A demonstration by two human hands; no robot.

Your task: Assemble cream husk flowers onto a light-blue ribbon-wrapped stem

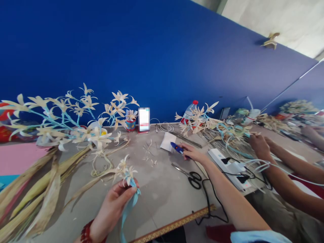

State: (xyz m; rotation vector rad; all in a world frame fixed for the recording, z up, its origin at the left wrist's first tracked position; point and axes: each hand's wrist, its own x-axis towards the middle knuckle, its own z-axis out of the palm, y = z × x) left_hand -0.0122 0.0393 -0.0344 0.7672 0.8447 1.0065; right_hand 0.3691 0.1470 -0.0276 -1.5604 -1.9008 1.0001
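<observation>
Near the blue glue gun [177, 148] lie scissors [189, 173] and a power strip [217, 158].

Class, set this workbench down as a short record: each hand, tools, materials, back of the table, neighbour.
Left hand: pinches flower sprig and blue ribbon
Right hand: holds glue gun, tip by white card
Tools: scissors, power strip
Materials: husks at left
Back: flower branches, phone, bottle
Neighbour: co-worker's hand, right of the glue gun

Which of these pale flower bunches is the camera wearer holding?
The small bunch with blue ribbon trailing below, pinched in the left hand; the larger bunches are farther back, near the blue wall.
</observation>
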